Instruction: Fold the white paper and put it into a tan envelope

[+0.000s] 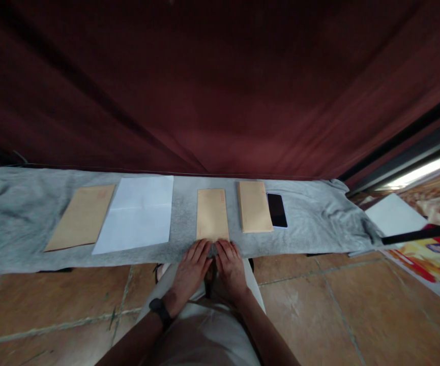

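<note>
Left hand (194, 264), right hand (232, 264) palm-down, fingers extended, touching six-o'clock edge of one tan rectangular paper envelope (212, 214).

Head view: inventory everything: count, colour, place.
Small paper envelope: one, brown, centre.
Thick paper stack: one, brown, right of it.
Flat phone: one, black screen, beside stack.
Large paper envelope: one visible, brown, left.
Creased paper sheet: one visible, white, beside large envelope.
Soft cloth: one, grey, beneath these.
Fabric curtain: one, maroon, behind.
Flat panel: one, white, far right.
Printed packaging: one, red and yellow, right.
Bars: several, black, right.
Tiled floor: one, brown, below.
Wristwatch: one, black, left wrist.
Fabric clothing: count unclear, pale, lower centre.
Left hand: one, bare, small envelope's near edge.
Right hand: one, bare, same edge.
</note>
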{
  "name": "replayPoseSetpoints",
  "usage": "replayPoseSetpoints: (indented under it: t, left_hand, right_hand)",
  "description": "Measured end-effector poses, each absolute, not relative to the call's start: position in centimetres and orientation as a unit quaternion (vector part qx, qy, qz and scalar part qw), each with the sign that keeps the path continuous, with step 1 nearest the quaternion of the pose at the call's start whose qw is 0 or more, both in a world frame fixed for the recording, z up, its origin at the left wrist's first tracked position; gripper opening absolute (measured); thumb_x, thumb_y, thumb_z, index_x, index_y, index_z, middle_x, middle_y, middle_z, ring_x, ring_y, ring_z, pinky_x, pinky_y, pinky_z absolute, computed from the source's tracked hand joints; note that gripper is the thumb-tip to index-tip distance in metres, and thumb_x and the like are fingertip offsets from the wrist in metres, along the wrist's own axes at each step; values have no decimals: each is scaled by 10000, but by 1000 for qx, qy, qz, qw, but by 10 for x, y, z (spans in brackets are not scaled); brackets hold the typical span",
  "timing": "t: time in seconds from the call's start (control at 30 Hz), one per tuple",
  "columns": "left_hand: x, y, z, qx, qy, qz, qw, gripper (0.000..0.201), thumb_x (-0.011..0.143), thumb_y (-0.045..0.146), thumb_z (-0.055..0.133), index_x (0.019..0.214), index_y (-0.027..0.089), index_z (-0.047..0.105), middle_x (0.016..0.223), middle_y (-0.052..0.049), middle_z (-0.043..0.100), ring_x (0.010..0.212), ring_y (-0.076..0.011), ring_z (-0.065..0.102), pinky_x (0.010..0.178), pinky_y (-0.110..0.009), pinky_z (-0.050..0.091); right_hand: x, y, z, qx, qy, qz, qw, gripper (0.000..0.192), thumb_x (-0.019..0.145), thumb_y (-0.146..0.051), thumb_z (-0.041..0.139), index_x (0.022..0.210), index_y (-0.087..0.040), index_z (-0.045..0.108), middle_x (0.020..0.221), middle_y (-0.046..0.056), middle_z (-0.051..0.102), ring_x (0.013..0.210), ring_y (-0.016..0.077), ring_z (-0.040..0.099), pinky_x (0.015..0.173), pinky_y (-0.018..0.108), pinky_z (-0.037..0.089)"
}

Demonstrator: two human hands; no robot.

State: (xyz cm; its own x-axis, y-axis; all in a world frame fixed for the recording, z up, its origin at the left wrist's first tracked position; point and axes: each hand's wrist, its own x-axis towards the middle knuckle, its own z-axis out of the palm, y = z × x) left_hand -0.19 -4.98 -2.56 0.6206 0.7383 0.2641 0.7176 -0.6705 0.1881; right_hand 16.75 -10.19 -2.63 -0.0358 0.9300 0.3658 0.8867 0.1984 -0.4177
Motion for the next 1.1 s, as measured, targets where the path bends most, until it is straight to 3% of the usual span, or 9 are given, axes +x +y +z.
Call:
replayPoseSetpoints:
  t: [0.23,0.47,0.7,0.87,1.1]
  left_hand:
    - [-3,-50,-19,898,421,125,-17,458,1063,324,395,1443,137,571,1420,-148,622,1323,-298,547,1077,-449,445]
    - [5,-51,-13,903,418,86,-46,436,1028,288,499,1454,228,571,1418,-142,612,1284,-326,565,1038,-488,461]
    - [5,-50,-19,905,409,107,-48,430,1005,217,493,1425,184,585,1406,-164,609,1308,-315,549,1071,-476,459]
    - [1,-50,-23,903,407,130,-38,424,1017,234,481,1428,183,572,1378,-151,625,1296,-304,559,1074,-468,463]
    - [3,-50,-19,904,407,122,-43,424,1016,259,510,1431,204,574,1375,-150,619,1284,-310,558,1063,-464,466]
  right_hand:
    - [172,-107,-26,-684,-664,5,302,451,1008,-141,434,1444,-155,547,1420,117,620,1369,265,509,1185,511,409]
    - [168,-100,-26,-687,-663,11,298,427,1011,-169,437,1410,-152,587,1408,125,632,1387,271,495,1198,524,380]
    - [159,-107,-31,-643,-717,-8,269,536,986,-147,430,1519,-111,468,1529,154,530,1471,260,422,1209,508,384]
    - [162,-110,-30,-646,-707,-22,287,548,982,-146,423,1528,-159,465,1531,126,535,1451,260,458,1215,519,379]
    - [163,-110,-24,-655,-701,-8,281,543,978,-136,438,1520,-134,471,1541,127,525,1457,247,449,1229,497,365]
